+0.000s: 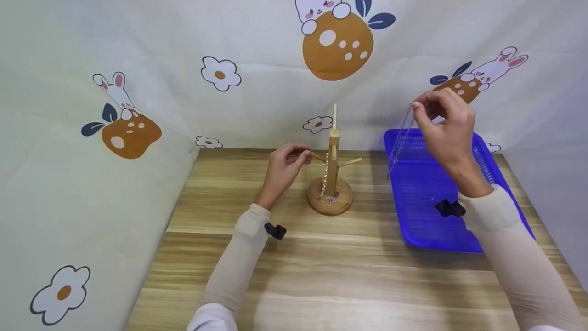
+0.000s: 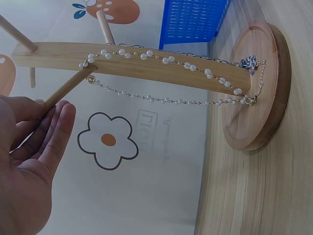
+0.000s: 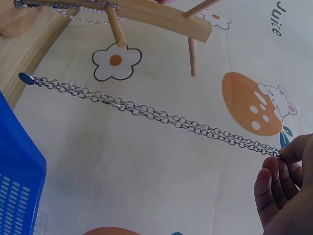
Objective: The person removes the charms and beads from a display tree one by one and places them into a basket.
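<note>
My left hand (image 1: 284,170) pinches the end of a peg (image 2: 68,89) on a wooden jewelry stand (image 1: 332,177) with a round base. A beaded pearl necklace (image 2: 166,60) hangs from that peg down to the base. Behind it on the post hangs a silver chain (image 2: 248,62), bunched at the base. To the right and higher up, my right hand (image 1: 448,124) pinches the top of a silver chain necklace (image 3: 190,128) between thumb and forefinger. Its two strands hang straight, with a small round pendant (image 3: 26,78) at the bottom, apart from the stand.
A blue plastic basket (image 1: 441,243) with slotted sides stands on the wood-grain table (image 1: 321,285), right of the stand and below my right hand. Behind the table hangs a pale cloth (image 1: 257,110) printed with rabbits, oranges and flowers. Other pegs (image 1: 351,162) stick out from the post.
</note>
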The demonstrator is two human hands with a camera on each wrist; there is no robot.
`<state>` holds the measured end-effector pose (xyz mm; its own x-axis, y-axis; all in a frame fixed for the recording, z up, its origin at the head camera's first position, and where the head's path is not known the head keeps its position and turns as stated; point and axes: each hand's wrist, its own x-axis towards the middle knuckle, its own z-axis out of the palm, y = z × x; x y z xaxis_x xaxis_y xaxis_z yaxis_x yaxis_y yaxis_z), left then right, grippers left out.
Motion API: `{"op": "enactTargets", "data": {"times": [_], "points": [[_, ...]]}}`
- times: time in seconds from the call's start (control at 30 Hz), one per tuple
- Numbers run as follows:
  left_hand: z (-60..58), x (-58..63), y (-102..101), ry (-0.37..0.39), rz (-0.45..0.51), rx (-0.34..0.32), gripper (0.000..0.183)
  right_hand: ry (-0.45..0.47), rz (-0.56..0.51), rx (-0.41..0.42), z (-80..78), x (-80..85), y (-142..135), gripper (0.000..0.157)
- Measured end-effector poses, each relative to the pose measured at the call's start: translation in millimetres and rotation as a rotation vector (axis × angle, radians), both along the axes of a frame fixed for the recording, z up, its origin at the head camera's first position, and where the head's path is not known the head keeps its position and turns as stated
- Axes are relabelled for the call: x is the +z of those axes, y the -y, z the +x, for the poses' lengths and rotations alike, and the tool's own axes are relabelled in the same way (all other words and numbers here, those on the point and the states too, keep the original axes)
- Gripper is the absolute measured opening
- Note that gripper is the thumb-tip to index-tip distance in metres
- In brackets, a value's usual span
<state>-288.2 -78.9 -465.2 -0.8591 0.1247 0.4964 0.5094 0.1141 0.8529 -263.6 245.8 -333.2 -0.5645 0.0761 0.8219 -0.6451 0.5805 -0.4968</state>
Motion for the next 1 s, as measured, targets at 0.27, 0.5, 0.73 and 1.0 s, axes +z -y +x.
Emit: {"op": "enactTargets", "data": {"times": [0.27, 0.5, 0.73, 1.0], "points": [[0.8, 1.9, 0.3, -0.007, 0.001, -0.014, 0.016, -0.033, 0.009, -0.013, 3.3, 10.0, -2.6, 0.008], [0.9, 1.6, 1.0, 0.001, -0.011, -0.016, 0.018, -0.041, -0.019, -0.003, 3.9, 16.4, -6.1, 0.009], [0.2, 1.1, 0.9, -0.002, -0.02, -0.008, 0.019, -0.033, -0.025, -0.034, 1.3, 17.4, -13.5, 0.01], [0.1, 1.7, 0.5, 0.004, -0.019, -0.007, 0.019, 0.016, -0.04, -0.113, -1.5, 15.2, -24.4, 0.013]]}}
